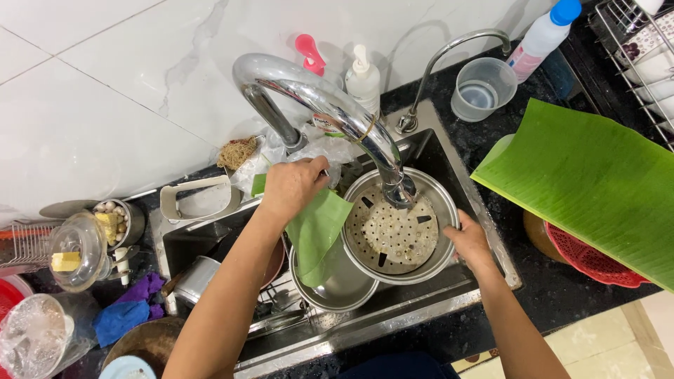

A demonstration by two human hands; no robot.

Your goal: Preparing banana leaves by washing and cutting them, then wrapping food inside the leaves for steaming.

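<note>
Your forearms enter from the bottom edge, over the sink (pixel 210 242). Your left hand (pixel 291 188) has its fingers curled shut on the top of a folded green leaf piece (pixel 316 235); its long axis hangs down toward you, tip over a steel bowl (pixel 344 288). Your right hand (pixel 470 242) grips the rim of the perforated steel steamer pot (pixel 393 235) under the tap (pixel 330 105), fingers wrapped on the edge.

Looks like a home kitchen: steel sink (pixel 414 319) with a tap (pixel 330 105), black counter (pixel 554 295), dish rack (pixel 642 49), soap bottles.
</note>
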